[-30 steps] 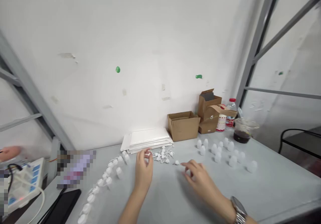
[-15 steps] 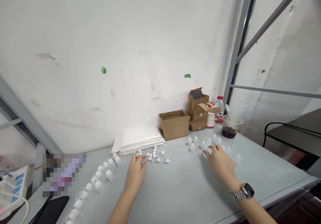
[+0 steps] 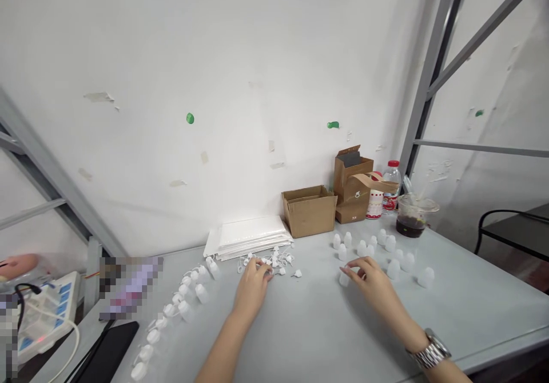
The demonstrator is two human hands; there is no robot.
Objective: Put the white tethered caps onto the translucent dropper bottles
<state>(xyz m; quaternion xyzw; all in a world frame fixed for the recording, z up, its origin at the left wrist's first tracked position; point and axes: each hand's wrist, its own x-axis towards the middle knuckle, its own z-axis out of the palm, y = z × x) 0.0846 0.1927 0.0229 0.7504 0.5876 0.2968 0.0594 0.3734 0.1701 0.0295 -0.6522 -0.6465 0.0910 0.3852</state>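
Note:
My right hand [image 3: 371, 283] pinches a small translucent white bottle [image 3: 343, 279] between thumb and fingers, low over the grey table. Behind and beside it stand several similar small bottles [image 3: 393, 268]. My left hand [image 3: 253, 286] is at the front of a heap of small white caps with loop straps [image 3: 282, 260]. Its fingers are curled together, and whatever they grip is hidden. Left of that hand, a slanting row of small bottles with white caps [image 3: 160, 322] runs toward the near edge. One capped bottle [image 3: 201, 293] stands slightly apart from the row.
White flat packets [image 3: 253, 235] lie stacked by the wall. An open cardboard box [image 3: 309, 216], a brown paper bag [image 3: 352, 191], a red-capped bottle [image 3: 390, 186] and a cup of dark liquid [image 3: 410, 223] stand at the back right. A power strip [image 3: 51, 308] and a black phone-like slab [image 3: 107, 354] lie left.
My right hand has drawn back from the group of bottles with one in its fingers. My left hand has closed its fingers at the cap heap. The view has turned slightly left.

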